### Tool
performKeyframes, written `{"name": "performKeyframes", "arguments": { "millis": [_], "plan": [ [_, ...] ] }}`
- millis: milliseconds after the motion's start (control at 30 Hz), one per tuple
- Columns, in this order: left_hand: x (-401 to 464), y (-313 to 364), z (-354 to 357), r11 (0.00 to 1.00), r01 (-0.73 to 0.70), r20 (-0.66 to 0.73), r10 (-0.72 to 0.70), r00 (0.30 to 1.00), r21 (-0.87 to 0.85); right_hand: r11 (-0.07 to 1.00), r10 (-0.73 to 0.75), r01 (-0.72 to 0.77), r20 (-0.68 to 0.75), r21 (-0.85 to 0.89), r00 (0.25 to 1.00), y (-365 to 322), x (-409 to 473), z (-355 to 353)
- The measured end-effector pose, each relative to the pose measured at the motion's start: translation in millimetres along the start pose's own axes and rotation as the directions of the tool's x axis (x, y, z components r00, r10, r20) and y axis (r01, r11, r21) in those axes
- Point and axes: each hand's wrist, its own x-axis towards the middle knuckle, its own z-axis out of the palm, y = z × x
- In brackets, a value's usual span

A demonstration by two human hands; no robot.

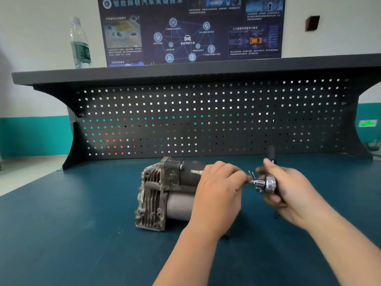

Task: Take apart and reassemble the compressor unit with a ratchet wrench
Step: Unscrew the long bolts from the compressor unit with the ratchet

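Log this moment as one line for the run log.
right hand grips ratchet wrench | left hand pinches its socket end | compressor unit on bench mat | loose bolts behind wrench

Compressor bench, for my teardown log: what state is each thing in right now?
compressor unit: lying on its side on the bench mat
ratchet wrench: held in the right hand, off the mat
left hand: fingers pinching the wrench's socket end
loose bolts: on the mat
water bottle: upright on the shelf, capped
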Motion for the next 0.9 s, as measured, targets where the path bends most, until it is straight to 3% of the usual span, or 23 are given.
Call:
{"name": "performKeyframes", "arguments": {
  "millis": [133, 267, 567, 900],
  "plan": [
    [-0.6, -7.9, -0.2, 0.997, 0.07, 0.017, -0.071, 0.997, 0.029, 0.983, -0.181, 0.18, -0.016, -0.032, 0.983, 8.8, 9.5, 14.2],
    [0.7, -10.3, 0.4, 0.995, 0.096, 0.019, -0.097, 0.995, 0.017, 0.975, -0.22, 0.22, -0.014, -0.015, 0.975, 12.3, 14.7, 18.6],
    [6.7, -10.0, -6.1, 0.982, 0.181, 0.111, -0.175, 0.978, -0.048, 0.97, -0.239, 0.237, -0.025, -0.061, 0.971, 9.7, 23.4, 22.6],
    [11.3, -13.9, -10.5, 0.981, 0.183, 0.197, -0.167, 0.966, -0.065, 0.994, -0.103, 0.101, 0.031, 0.045, 0.994, 21.9, 34.9, 21.2]
  ]
}}
